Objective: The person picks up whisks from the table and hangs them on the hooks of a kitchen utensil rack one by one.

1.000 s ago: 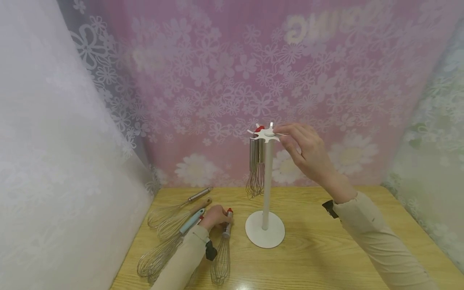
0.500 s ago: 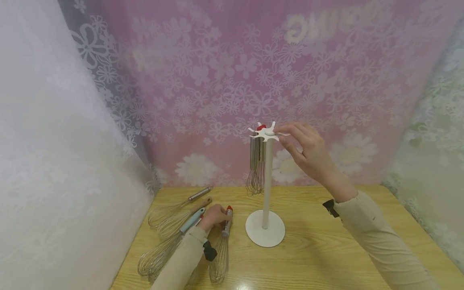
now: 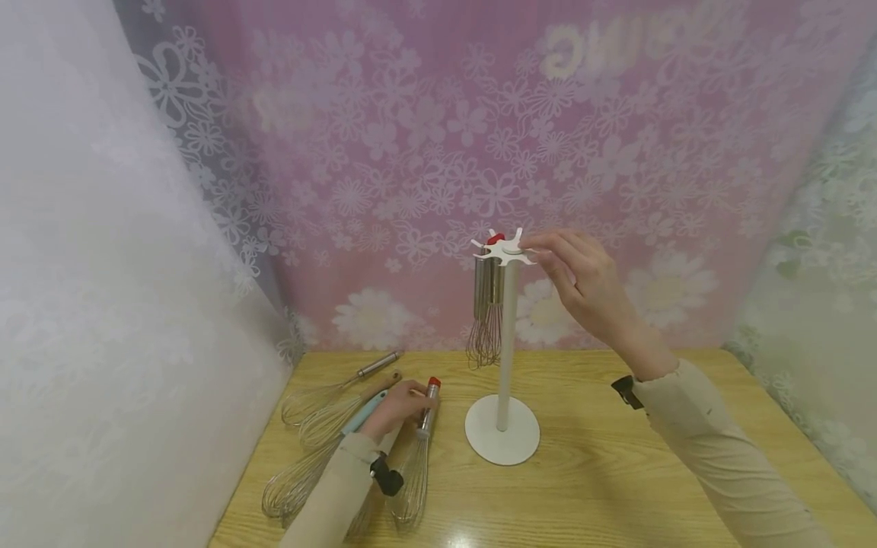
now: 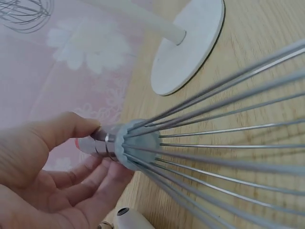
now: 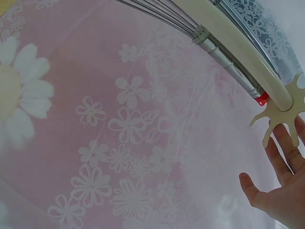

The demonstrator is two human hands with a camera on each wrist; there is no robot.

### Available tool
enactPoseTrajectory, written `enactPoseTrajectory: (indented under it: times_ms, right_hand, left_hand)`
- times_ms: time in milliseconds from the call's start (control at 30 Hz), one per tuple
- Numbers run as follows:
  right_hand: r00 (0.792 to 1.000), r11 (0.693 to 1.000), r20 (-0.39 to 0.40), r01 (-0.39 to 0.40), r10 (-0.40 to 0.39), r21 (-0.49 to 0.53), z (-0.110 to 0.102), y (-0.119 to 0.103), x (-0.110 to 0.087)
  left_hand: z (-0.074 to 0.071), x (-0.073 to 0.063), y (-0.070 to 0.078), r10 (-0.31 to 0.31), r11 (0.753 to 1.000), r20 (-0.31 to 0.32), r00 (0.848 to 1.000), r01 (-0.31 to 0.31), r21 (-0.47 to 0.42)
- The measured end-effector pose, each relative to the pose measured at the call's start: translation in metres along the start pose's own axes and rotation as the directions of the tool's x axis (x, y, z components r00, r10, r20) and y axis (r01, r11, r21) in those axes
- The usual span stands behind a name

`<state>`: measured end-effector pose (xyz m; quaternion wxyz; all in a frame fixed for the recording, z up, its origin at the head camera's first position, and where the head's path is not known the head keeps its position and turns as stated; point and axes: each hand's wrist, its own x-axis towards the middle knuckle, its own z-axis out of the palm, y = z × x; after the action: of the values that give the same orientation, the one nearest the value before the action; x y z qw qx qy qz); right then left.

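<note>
My left hand (image 3: 400, 409) pinches the metal handle of a red-tipped whisk (image 3: 428, 417) between thumb and fingers. Its grey collar and spread wires (image 4: 138, 143) point back toward me in the left wrist view, seemingly a little above the table. To its right stands a white hanging rack (image 3: 507, 335) with a round base and a star-shaped top of curved hooks. Fingertips of my right hand (image 3: 582, 281) rest on that top, fairly straight, with the thumb apart. Whisks (image 3: 483, 293) hang from the rack's left hooks, one showing a red tip.
On the table's left lie more whisks: one metal-handled (image 3: 377, 364), one wooden-handled (image 3: 381, 385), one blue-handled (image 3: 365, 413). A pale handle (image 3: 390, 439) shows beside my left wrist. A patterned pink cloth (image 3: 411, 152) closes off the back, with pale cloth at both sides.
The whisk in my left hand has risen slightly, its red tip moving away from me and its wires shifting left. The left wrist has turned a little. My right hand stays on the rack top.
</note>
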<state>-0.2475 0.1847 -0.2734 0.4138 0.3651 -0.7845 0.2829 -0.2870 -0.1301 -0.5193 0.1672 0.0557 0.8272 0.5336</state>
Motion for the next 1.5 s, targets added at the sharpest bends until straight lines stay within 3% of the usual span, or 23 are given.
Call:
enactPoseTrajectory:
  times_ms: [700,1200,1500]
  right_hand:
    - [1.000,0.999,-0.014,0.026,-0.026,-0.034,0.002,0.000,0.001]
    - [0.998,0.998,-0.029,0.047,-0.048,-0.045,0.002,0.000,0.002]
    - [0.998,0.997,-0.032,0.052,-0.053,-0.051,0.002,-0.002,0.003]
  left_hand:
    - [-0.013,-0.026,0.016,0.173,0.980,-0.018,0.985,-0.174,-0.094]
    - [-0.014,-0.039,0.034,0.219,0.963,-0.051,0.974,-0.224,-0.152]
    - [-0.017,-0.040,0.044,0.281,0.929,-0.079,0.956,-0.292,-0.225]
